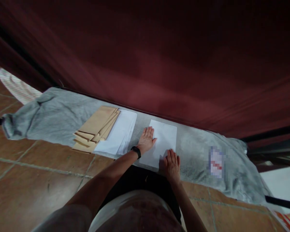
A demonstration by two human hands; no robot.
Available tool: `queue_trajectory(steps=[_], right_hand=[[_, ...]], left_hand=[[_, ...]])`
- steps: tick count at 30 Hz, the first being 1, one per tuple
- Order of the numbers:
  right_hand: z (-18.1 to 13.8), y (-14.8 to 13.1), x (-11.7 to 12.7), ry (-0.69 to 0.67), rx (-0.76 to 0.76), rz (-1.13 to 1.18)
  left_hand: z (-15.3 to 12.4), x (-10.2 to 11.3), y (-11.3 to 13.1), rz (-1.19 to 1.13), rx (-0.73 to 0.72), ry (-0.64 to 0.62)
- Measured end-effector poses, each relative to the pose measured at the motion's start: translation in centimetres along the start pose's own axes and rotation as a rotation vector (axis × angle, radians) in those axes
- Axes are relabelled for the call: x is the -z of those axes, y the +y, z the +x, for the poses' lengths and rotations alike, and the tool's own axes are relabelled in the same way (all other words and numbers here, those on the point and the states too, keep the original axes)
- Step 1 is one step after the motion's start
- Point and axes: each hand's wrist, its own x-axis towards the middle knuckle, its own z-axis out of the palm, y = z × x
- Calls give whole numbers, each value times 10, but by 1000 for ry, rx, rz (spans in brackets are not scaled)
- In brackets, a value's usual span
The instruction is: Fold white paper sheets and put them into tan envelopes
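Observation:
A single white sheet of paper (pixel 163 137) lies on the grey cloth in front of me. My left hand (pixel 147 138) rests flat on its left side, fingers stretched out and pointing away from me. On the near right edge of the same sheet lies my right hand (pixel 172 162), its fingers extended and holding nothing. To the left is a stack of white paper (pixel 123 129), partly covered by several brown paper envelopes (pixel 99 124) spread in an overlapping pile.
The grey cloth (pixel 58 112) covers a long narrow surface against a dark red curtain-like wall (pixel 145 74). A blurred-out packet (pixel 216 162) lies on the cloth at right. Tiled floor (pixel 50 180) shows below, and a white panel (pixel 282 183) stands at far right.

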Motion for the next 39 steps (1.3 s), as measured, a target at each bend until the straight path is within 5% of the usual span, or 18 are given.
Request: queue_trajectory(steps=[12,24,30,39], right_hand=[[144,3,-32,-78,131,5],[172,58,-46,-21,1,-88],[155,50,-34,20,-96,-103],[50,-25,-19,8,103,-7]], left_hand=[[3,0,3,42,1,-40],[0,-3,-2,6,18,-12],[0,-3,-4,-6,20,25],[-3,7,20,-46,11,74]])
